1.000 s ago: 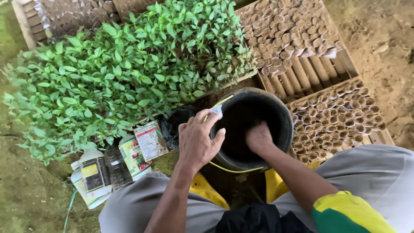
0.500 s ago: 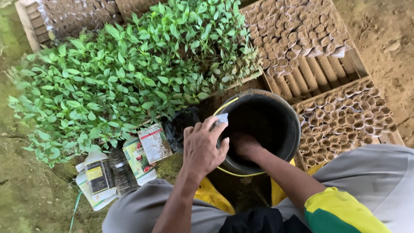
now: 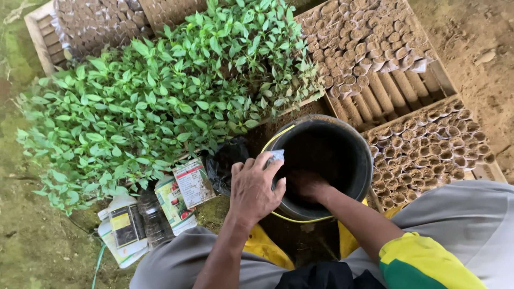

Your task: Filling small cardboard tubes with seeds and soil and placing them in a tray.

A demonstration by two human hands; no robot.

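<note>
dirt ground (image 3: 482,48), bucket (image 3: 360,155), seedling trays (image 3: 428,144), bottles (image 3: 126,227)

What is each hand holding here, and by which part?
The left hand pinches a small white piece by its lower end, at the black bucket rim. The right hand is down inside the bucket; whether it holds anything cannot be told.

The left hand (image 3: 256,188) grips the black bucket (image 3: 353,140) rim with a small white piece; the right hand (image 3: 306,185) reaches inside.
</note>
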